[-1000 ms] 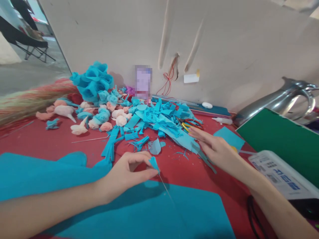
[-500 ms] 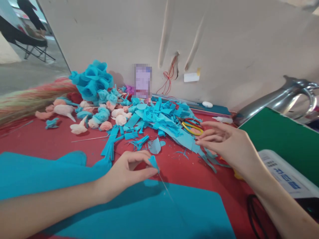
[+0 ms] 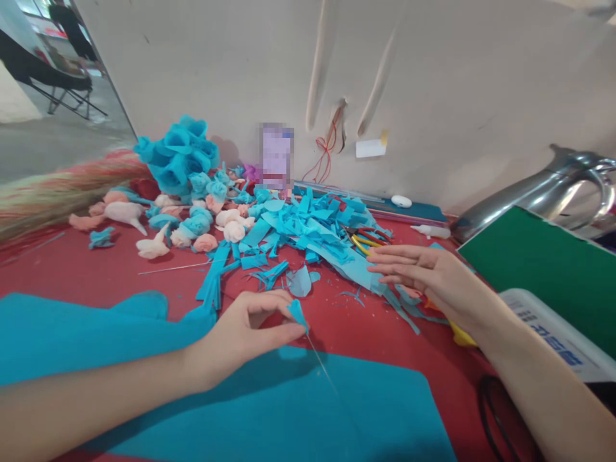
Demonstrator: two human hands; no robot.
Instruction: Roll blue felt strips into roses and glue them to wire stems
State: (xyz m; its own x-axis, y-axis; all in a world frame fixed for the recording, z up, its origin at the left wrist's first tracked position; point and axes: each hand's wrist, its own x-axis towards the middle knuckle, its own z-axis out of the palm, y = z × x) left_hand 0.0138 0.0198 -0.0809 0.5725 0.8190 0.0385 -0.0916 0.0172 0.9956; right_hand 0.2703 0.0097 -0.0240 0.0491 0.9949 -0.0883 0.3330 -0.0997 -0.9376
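My left hand (image 3: 255,340) pinches a small folded piece of blue crepe paper (image 3: 298,314) between thumb and fingertips. A thin wire (image 3: 321,363) runs from that paper down toward the front right. My right hand (image 3: 423,276) is open, its fingers stretched to the left, with nothing seen in it. Just beyond its fingertips lies a cutting tool with yellow and red handles (image 3: 362,243), partly hidden by blue paper scraps (image 3: 308,224). Whether it is scissors or pliers, I cannot tell. Under my left hand spreads a large blue sheet (image 3: 269,404).
Rolled paper roses (image 3: 192,223) in blue, pink and white lie at the left, behind them a blue paper bunch (image 3: 180,154). Another wire (image 3: 173,267) lies on the red table. A green board (image 3: 543,276), a white device (image 3: 553,340) and a metal pitcher (image 3: 539,186) stand right.
My right hand has dropped slightly and moved away from the yellow handles, its fingers straighter now. The left hand keeps its pinch in place. In the background, a person has shifted.
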